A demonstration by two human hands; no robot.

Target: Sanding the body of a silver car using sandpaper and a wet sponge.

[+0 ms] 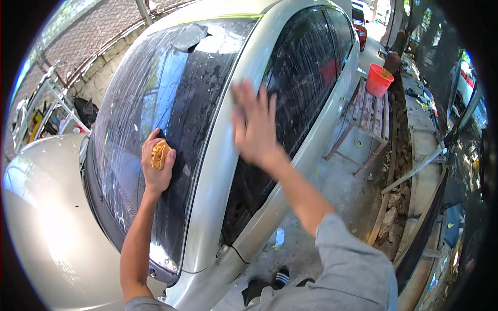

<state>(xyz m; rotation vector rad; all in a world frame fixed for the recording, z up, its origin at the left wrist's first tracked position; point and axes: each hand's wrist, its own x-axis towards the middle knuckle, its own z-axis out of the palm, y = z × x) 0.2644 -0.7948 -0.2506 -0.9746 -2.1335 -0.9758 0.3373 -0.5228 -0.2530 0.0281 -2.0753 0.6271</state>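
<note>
My left hand is closed around a bunched yellow-orange cloth, against the lower part of the windshield. White streaks and wet-looking patches cover the dark glass. My right hand, smeared by motion, is over the pale roof pillar and the edge of the side window. Its fingers are spread, and I see nothing held in them; whether the palm touches the car I cannot tell. A grey flap-like piece lies at the top of the windshield. Yellow-green tape runs along the roof edge.
The car's pale hood bulges at the left. A red bucket stands on a worn wooden bench to the right. A metal ladder and a chain-link fence are at the far left. Wet concrete floor lies beside the car.
</note>
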